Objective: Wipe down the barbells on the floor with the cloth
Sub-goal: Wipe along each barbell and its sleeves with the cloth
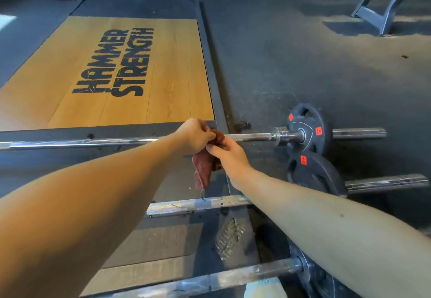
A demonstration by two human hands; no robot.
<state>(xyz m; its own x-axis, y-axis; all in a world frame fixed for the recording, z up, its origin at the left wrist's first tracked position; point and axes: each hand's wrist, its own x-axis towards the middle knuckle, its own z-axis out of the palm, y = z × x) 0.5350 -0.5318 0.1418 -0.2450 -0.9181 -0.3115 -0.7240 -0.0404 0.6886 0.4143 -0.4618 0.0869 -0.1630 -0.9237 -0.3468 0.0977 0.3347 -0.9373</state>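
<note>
- Over the shaft of the farthest barbell [93,142], both hands meet on a reddish-brown cloth [205,169].
- Left hand [196,135] pinches the cloth's upper edge with curled fingers. Right hand [229,155] grasps it just beside, thumb and fingers closed on the fabric.
- Bunched top of the cloth sits in front of that bar, between the two hands — whether it wraps round the shaft cannot be told.
- Its loose tail hangs down toward the middle barbell [198,204].
- Nearest barbell [210,280] lies under the forearms, apart from the cloth.
- Farthest bar's black weight plate [310,120] stands to the right, well apart from the hands.
- Beyond lies a wooden lifting platform [70,76] — lettered HAMMER STRENGTH.
</note>
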